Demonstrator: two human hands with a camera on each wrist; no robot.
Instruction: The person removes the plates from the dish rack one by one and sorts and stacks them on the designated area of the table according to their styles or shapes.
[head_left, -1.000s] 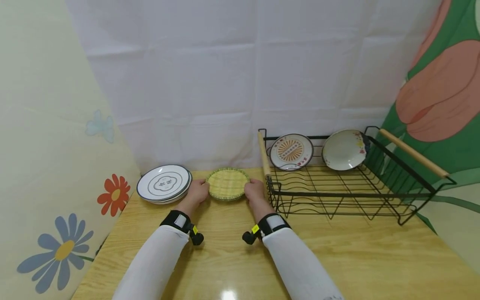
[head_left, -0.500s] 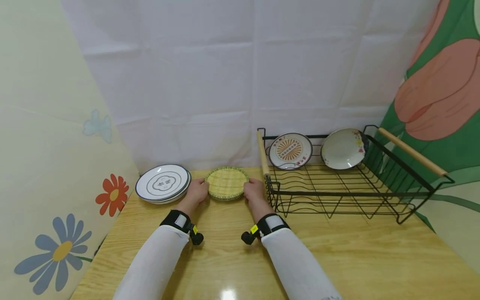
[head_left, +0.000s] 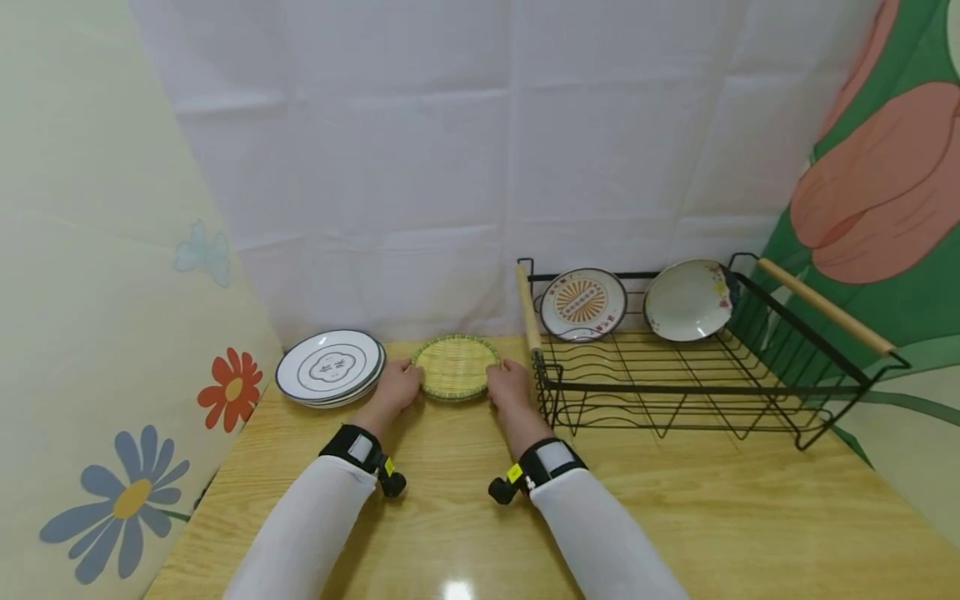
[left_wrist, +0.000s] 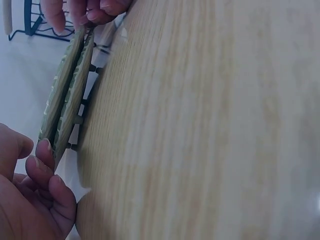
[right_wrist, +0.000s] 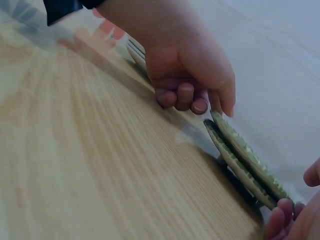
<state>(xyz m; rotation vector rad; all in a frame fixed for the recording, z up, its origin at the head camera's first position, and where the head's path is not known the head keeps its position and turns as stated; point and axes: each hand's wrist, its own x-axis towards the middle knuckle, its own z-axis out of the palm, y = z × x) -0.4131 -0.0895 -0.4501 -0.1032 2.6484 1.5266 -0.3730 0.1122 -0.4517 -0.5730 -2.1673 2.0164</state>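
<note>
In the head view a round woven bamboo tray (head_left: 456, 367) with a green-stitched rim lies between my two hands. Both wrist views show it as the upper of two stacked trays, a thin gap parting it from the lower tray (right_wrist: 232, 162). The stack sits above a low black support with short pegs (left_wrist: 78, 120). My left hand (head_left: 399, 385) pinches the upper tray's left rim between thumb and fingers. On the opposite side my right hand (head_left: 511, 390) pinches the right rim, its fingertips at the edge in the right wrist view.
A stack of white plates (head_left: 330, 367) with dark rims stands close beside my left hand. To the right is a black wire dish rack (head_left: 697, 387) with wooden handles, holding a patterned plate (head_left: 583, 304) and a floral dish (head_left: 686, 302). A white cloth (head_left: 390, 167) hangs behind the table.
The left hand has shifted slightly right against the rim. The right wrist has come slightly back toward the person. The bamboo tray stays in about the same place.
</note>
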